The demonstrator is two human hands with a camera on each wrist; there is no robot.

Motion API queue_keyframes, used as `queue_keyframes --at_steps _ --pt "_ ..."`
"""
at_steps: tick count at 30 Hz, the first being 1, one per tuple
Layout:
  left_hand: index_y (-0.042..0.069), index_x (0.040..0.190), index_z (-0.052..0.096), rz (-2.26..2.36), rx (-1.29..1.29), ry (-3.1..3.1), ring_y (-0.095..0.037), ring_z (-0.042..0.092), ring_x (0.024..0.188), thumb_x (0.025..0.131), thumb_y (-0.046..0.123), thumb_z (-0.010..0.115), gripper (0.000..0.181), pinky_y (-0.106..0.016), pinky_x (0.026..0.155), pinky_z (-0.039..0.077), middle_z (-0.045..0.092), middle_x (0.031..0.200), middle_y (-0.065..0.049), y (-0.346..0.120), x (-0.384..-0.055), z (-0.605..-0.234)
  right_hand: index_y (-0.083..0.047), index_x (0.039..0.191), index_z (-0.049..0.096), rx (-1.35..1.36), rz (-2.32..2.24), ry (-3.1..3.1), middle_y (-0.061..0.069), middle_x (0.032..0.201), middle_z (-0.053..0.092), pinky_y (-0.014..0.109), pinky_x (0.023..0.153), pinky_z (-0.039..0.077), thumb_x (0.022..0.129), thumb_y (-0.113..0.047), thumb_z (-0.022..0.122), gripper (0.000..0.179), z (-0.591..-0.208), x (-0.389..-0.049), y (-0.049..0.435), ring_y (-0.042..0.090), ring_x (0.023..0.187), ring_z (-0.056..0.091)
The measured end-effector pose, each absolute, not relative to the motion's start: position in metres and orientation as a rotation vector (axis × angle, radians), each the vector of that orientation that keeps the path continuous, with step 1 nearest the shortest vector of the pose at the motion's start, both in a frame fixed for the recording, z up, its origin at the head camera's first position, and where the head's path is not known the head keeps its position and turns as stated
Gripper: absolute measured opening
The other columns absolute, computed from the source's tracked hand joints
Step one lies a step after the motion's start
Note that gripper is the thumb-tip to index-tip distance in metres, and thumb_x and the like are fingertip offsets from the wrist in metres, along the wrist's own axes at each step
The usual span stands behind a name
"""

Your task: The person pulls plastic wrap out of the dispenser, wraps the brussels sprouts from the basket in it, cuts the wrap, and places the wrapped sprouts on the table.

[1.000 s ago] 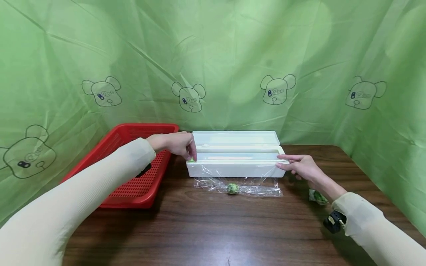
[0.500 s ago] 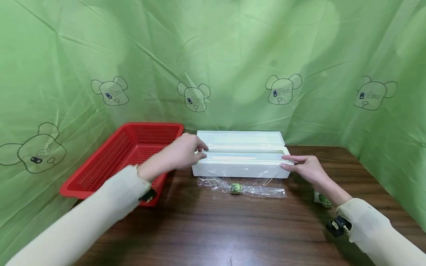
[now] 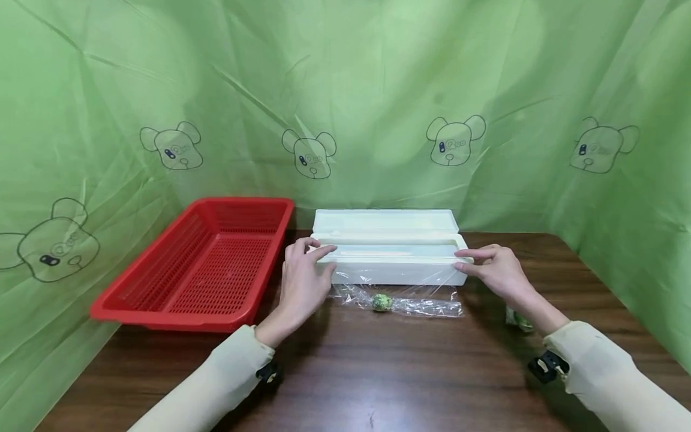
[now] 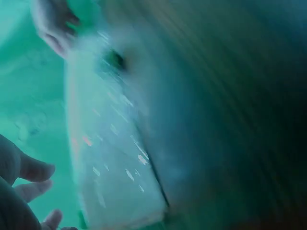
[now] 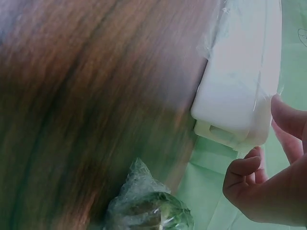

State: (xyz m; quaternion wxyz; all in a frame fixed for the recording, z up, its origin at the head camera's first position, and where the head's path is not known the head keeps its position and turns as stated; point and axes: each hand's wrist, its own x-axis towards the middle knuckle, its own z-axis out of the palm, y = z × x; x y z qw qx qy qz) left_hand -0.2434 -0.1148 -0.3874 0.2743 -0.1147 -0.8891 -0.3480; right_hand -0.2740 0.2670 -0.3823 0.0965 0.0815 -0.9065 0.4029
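A white cling film dispenser (image 3: 399, 274) stands on the table with its lid (image 3: 385, 221) tipped back. Clear cling film (image 3: 429, 307) hangs over its front onto the wood, with a small round green lump (image 3: 381, 302) on or under it; which, I cannot tell. My right hand (image 3: 499, 271) pinches the dispenser's right end between thumb and fingers. At the left end, my left hand (image 3: 302, 281) has thumb and fingers spread around the corner. In the blurred left wrist view, its fingers (image 4: 36, 170) look apart from the dispenser (image 4: 110, 158).
A red plastic basket (image 3: 243, 319) stands to the left on the brown wooden table (image 3: 378, 372). By my right forearm lies a film-wrapped green piece (image 3: 519, 321), partly hidden; the right wrist view shows its wrapping (image 5: 139, 184). Green cloth (image 3: 378, 120) hangs behind.
My left hand has let go at the dispenser's left front corner, lifted off, and swung round to the near side there. The right hand keeps its hold at the right end.
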Motion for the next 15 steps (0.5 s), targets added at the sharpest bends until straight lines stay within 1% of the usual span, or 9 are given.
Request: queue_keyframes --at_steps 2,5,11,15 --pt "0.011 0.119 0.081 -0.871 -0.27 -2.402 -0.043 0.05 0.118 0.086 0.01 0.085 0.032 -0.052 0.091 0.044 0.06 0.127 -0.016 -0.115 -0.251 -0.393 -0.004 0.121 0.079 0.247 1.164 -2.672 0.021 0.118 0.064 0.034 0.075 0.041 0.091 -0.025 0.085 0.037 -0.382 -0.274 0.268 0.026 0.094 0.052" --pt "0.011 0.113 0.083 -0.858 -0.239 -2.417 -0.041 0.051 0.114 0.085 0.01 0.086 0.028 -0.052 0.088 0.045 0.061 0.125 -0.016 -0.116 -0.259 -0.397 -0.005 0.119 0.08 0.253 1.149 -2.657 0.019 0.116 0.065 0.033 0.073 0.041 0.092 -0.025 0.085 0.034 -0.382 -0.273 0.269 0.025 0.091 0.051" --pt "0.012 0.101 0.086 -0.912 -0.199 -2.419 -0.037 0.052 0.11 0.084 0.009 0.088 0.017 -0.048 0.091 0.045 0.062 0.116 -0.015 -0.118 -0.267 -0.399 -0.006 0.114 0.082 0.281 1.127 -2.603 0.015 0.108 0.065 0.032 0.068 0.039 0.09 -0.025 0.086 0.031 -0.384 -0.274 0.269 0.019 0.083 0.048" --pt "0.012 0.092 0.087 -0.951 -0.185 -2.401 -0.036 0.053 0.108 0.083 0.009 0.089 0.01 -0.047 0.091 0.044 0.063 0.112 -0.013 -0.118 -0.267 -0.399 -0.007 0.111 0.083 0.293 1.132 -2.578 0.013 0.106 0.065 0.03 0.067 0.037 0.09 -0.026 0.086 0.029 -0.385 -0.273 0.268 0.017 0.082 0.046"
